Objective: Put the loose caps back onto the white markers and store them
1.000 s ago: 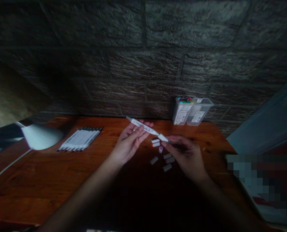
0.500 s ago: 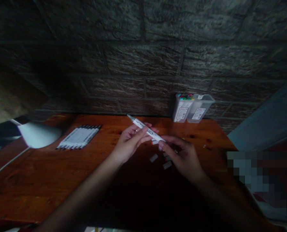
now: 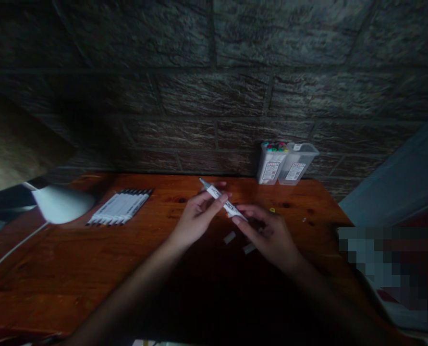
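Note:
My left hand point(image 3: 199, 217) pinches a white marker point(image 3: 221, 199) by its middle, with the marker's grey tip pointing up and away toward the wall. My right hand point(image 3: 267, 235) has its fingertips closed on the marker's lower end, just above the wooden table point(image 3: 73, 269). Loose white marker caps point(image 3: 229, 237) lie on the table under and between my hands; some are hidden behind my right hand.
A row of several white markers point(image 3: 120, 207) lies at the left back. A white lamp head point(image 3: 60, 204) with its cord sits at the far left. Two clear plastic marker boxes point(image 3: 286, 163) stand against the brick wall. A blurred area lies at the right edge.
The marker has tilted steeper and shifted slightly right. My right hand has closed in on its lower end, covering several of the caps that showed before.

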A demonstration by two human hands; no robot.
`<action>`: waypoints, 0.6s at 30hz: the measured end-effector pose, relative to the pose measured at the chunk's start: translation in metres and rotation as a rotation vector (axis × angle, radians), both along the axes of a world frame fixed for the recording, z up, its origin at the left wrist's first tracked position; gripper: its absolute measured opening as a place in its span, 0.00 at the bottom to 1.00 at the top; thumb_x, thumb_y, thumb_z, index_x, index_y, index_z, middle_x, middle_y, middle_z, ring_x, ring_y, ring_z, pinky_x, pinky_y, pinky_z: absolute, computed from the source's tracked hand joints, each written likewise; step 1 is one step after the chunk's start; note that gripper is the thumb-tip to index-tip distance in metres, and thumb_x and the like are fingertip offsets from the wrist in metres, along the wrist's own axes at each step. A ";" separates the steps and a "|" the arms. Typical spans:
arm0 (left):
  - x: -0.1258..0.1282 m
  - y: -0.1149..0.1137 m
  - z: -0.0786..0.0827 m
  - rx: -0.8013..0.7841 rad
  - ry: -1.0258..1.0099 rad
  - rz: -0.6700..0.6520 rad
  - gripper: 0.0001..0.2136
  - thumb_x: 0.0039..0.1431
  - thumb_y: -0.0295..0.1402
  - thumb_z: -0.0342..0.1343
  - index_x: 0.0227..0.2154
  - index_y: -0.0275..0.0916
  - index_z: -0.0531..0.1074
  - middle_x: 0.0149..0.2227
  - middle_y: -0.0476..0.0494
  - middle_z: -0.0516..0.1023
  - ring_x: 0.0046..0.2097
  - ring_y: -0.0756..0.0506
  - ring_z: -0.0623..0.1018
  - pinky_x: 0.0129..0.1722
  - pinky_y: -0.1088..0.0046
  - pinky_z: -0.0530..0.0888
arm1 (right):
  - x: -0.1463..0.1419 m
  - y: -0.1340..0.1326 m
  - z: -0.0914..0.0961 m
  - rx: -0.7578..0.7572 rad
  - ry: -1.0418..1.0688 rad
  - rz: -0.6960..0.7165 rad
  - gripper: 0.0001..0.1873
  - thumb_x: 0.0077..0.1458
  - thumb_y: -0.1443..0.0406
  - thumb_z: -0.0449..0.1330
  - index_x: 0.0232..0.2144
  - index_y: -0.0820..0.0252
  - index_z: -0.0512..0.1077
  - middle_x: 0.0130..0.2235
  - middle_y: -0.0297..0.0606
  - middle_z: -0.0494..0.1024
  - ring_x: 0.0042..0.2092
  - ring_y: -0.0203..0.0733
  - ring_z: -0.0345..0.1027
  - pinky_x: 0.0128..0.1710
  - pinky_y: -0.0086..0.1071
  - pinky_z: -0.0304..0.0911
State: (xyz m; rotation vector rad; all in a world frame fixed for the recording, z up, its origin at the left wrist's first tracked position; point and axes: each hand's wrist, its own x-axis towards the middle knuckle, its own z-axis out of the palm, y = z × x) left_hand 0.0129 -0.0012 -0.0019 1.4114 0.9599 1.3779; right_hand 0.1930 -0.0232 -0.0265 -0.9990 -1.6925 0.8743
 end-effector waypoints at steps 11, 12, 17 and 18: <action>0.001 0.002 -0.008 0.004 0.019 -0.009 0.10 0.58 0.39 0.61 0.38 0.42 0.82 0.52 0.41 0.78 0.59 0.40 0.71 0.62 0.63 0.61 | -0.001 0.002 -0.004 0.011 -0.062 0.022 0.12 0.63 0.57 0.56 0.44 0.55 0.72 0.33 0.35 0.78 0.30 0.36 0.72 0.31 0.29 0.67; 0.000 0.005 -0.009 -0.019 -0.024 0.020 0.11 0.57 0.41 0.61 0.38 0.42 0.82 0.51 0.41 0.79 0.58 0.41 0.72 0.63 0.63 0.61 | 0.001 0.004 -0.003 -0.039 0.012 0.037 0.12 0.64 0.56 0.54 0.44 0.56 0.70 0.34 0.35 0.78 0.29 0.35 0.72 0.29 0.29 0.68; -0.010 0.017 -0.020 -0.075 -0.139 0.168 0.15 0.56 0.46 0.61 0.35 0.40 0.82 0.46 0.42 0.82 0.57 0.41 0.73 0.63 0.63 0.59 | 0.010 0.012 0.007 -0.161 0.304 0.065 0.15 0.63 0.53 0.54 0.46 0.54 0.65 0.33 0.33 0.75 0.28 0.34 0.69 0.26 0.27 0.67; -0.011 0.019 -0.021 -0.077 -0.142 0.180 0.15 0.56 0.46 0.61 0.34 0.40 0.82 0.45 0.43 0.82 0.57 0.41 0.73 0.63 0.63 0.59 | 0.011 0.013 0.008 -0.185 0.327 0.054 0.15 0.62 0.53 0.55 0.45 0.55 0.65 0.31 0.31 0.74 0.27 0.33 0.68 0.25 0.26 0.66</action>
